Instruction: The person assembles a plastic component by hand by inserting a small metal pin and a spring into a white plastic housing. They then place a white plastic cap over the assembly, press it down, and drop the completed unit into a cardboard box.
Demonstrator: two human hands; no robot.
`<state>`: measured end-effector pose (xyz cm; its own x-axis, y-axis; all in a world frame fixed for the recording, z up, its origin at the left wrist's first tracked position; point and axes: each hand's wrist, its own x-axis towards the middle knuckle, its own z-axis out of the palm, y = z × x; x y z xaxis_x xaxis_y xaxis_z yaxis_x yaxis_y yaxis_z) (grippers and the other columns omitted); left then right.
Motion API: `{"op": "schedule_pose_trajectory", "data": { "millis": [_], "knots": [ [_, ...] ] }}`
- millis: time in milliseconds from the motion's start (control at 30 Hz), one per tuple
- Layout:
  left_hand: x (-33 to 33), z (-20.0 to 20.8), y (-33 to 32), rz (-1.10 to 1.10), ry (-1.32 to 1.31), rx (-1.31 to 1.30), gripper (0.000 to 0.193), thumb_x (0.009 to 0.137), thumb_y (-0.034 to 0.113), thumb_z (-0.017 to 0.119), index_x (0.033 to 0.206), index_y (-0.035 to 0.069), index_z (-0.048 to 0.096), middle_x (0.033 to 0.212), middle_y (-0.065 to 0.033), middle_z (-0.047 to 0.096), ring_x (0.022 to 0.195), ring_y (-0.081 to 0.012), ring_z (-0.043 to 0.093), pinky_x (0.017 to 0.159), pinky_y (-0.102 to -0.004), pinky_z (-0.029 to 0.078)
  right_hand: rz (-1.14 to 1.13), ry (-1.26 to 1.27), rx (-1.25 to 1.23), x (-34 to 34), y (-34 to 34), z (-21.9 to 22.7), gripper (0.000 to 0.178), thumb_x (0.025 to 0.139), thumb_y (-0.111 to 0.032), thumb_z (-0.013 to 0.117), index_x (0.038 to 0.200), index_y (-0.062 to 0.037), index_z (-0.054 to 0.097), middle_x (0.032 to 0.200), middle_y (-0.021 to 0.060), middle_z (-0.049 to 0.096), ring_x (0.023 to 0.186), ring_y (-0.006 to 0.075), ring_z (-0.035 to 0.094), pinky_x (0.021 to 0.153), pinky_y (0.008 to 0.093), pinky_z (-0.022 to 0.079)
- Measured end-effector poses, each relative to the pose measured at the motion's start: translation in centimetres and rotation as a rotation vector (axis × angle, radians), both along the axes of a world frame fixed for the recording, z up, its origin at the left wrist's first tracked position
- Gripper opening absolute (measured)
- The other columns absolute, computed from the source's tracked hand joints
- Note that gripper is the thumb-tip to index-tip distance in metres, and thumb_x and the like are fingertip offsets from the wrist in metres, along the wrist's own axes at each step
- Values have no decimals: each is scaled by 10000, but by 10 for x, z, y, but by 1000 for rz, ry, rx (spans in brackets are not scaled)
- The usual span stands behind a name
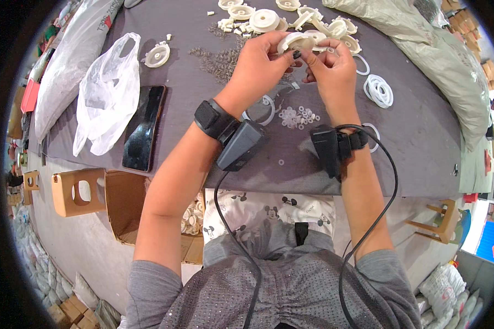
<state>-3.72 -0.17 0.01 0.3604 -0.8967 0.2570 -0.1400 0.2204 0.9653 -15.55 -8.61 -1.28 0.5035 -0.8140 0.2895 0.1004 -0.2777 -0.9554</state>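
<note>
A cream round plastic part (297, 41) is gripped at its edge by my left hand (262, 56), above the far middle of the table. The fingers of my right hand (335, 66) are closed at the near side of that part; what they pinch, if anything, is hidden. A tiny black piece (297, 54) shows at the left thumb tip. Beyond both hands lie more cream round parts (264, 21) and small white plugs (245, 26). Dark metal springs (220, 61) are heaped beside my left hand. Small translucent washers (298, 117) lie between my wrists.
White rings (378, 91) are stacked to the right. A phone (144, 129) and a clear plastic bag (107, 93) lie at left. Large sacks (417, 46) line the table's sides. Below the left edge, a cardboard box (127, 205) holds cream parts. Cables hang from both wrist devices.
</note>
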Motion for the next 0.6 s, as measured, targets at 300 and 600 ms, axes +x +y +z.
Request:
{"op": "schedule_pose_trajectory", "data": {
  "millis": [300, 600],
  "knots": [
    [2, -13, -5, -1, -95, -8, 304, 836, -24, 485, 1140, -30, 494, 936, -69, 601, 819, -94, 571, 721, -226, 494, 176, -116, 113, -2, 3, 9, 321, 798, -69, 611, 1081, 45, 511, 832, 148, 638, 693, 136, 626, 555, 222, 506],
    [-6, -5, -3, -98, 272, -75, 332, 884, 30, 442, 1213, -11, 423, 1050, -85, 552, 911, -129, 568, 818, -270, 495, 162, -285, 51, 1, 8, 10, 325, 811, -20, 569, 1106, 26, 439, 786, 136, 637, 715, 144, 628, 635, 217, 493]
  ]
}}
